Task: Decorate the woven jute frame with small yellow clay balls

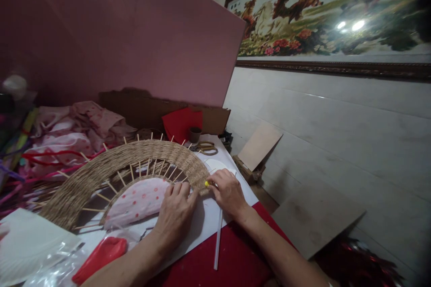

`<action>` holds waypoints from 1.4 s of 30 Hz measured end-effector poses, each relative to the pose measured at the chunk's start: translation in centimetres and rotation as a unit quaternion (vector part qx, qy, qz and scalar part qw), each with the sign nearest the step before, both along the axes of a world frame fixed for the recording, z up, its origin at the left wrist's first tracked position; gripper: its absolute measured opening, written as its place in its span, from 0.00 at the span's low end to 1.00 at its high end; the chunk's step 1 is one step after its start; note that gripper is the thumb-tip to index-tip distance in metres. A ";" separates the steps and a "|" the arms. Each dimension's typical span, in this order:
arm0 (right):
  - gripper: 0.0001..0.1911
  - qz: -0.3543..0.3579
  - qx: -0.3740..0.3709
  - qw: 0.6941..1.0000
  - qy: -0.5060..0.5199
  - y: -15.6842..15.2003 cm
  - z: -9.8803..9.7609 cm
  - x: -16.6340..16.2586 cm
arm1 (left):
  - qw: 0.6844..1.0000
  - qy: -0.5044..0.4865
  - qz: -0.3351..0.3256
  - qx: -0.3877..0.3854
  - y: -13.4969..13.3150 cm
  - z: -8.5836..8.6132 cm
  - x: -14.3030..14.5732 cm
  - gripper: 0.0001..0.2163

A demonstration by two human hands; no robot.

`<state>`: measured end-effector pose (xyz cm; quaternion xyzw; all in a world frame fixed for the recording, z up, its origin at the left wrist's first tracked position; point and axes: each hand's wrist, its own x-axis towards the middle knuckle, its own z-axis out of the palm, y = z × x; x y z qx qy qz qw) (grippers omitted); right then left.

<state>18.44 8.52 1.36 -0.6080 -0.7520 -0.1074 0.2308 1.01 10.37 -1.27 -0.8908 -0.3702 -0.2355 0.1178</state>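
A half-round woven straw fan (144, 152) with thin wooden ribs lies in front of me. Its inner half-circle is covered with pale pink dotted cloth (138, 201). My left hand (178, 210) is closed at the fan's right end, its thumb against the weave; the fingertips are partly hidden. Beside it, my right hand (229, 193) pinches a small round yellow piece (206, 184) against the end of the woven band. I cannot make out what kind of piece it is. A translucent rod (218, 242), like a glue stick, lies below my right hand.
Scissors (206, 147), a small brown cup (194, 134) and red sheets (180, 124) are at the back. Crumpled pink cloth (84, 121) and coloured stems lie left. A white pleated piece (30, 246) and a plastic bag with something red (101, 258) are near front left.
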 end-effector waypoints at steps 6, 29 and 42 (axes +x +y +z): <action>0.01 0.000 0.006 1.000 -0.006 0.4 -0.1 -0.1 | 1.000 -0.018 -0.003 -0.007 0.0 -0.1 0.0 0.09; 0.07 0.186 0.128 0.892 0.392 0.6 1.6 -5.0 | 0.696 -0.584 -0.130 -0.396 0.6 4.5 -0.7 0.07; 0.05 0.215 0.128 0.911 0.329 0.5 1.2 -4.9 | 0.667 -0.584 -0.133 -0.444 1.0 4.7 -0.8 0.11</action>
